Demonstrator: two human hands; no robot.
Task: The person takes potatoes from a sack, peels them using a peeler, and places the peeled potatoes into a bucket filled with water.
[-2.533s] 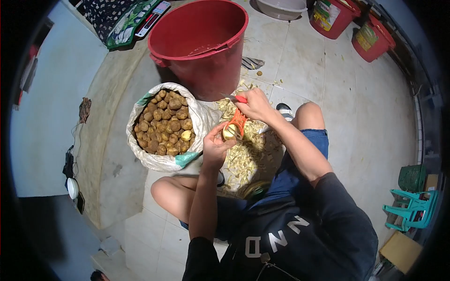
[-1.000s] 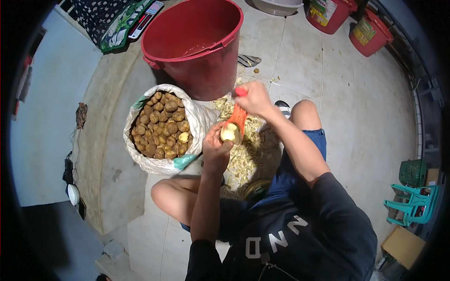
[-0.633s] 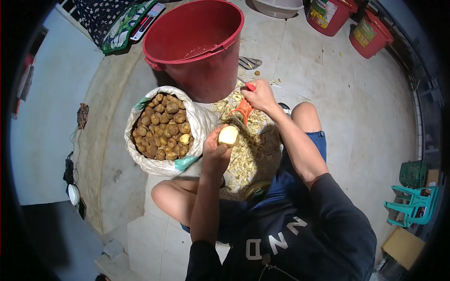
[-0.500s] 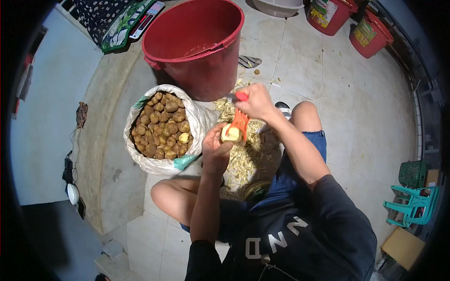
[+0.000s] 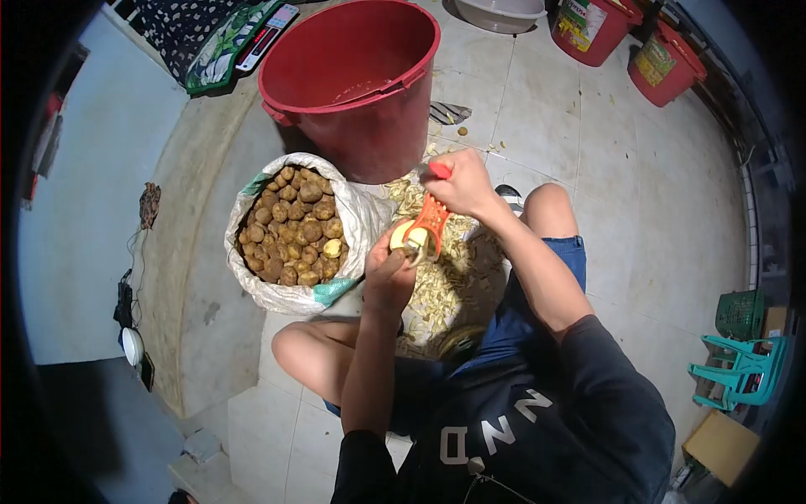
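Note:
My left hand [image 5: 388, 267] is closed around a partly peeled potato [image 5: 403, 234], its pale flesh facing up. An orange peeler [image 5: 433, 214] lies against the potato's right side, its handle end gripped in my right hand [image 5: 460, 182]. A red handle also shows at the top of my right fist; the rest of that item is hidden. Below both hands, pale peelings [image 5: 437, 294] cover the floor between my legs. Left of my hands stands an open white sack [image 5: 365, 223] full of brown potatoes [image 5: 294, 227], one of them showing yellow flesh.
A large red bucket [image 5: 369, 134] stands just beyond the sack. Farther back are a pale basin [image 5: 501, 15] and two smaller red buckets [image 5: 588, 34]. A scale [image 5: 267, 38] sits on the ledge at upper left. Turquoise stools [image 5: 743, 370] are at the right.
The peeler moved away from the potato and back against it over these frames. More pale flesh shows on the potato than at first. Both hands keep their hold.

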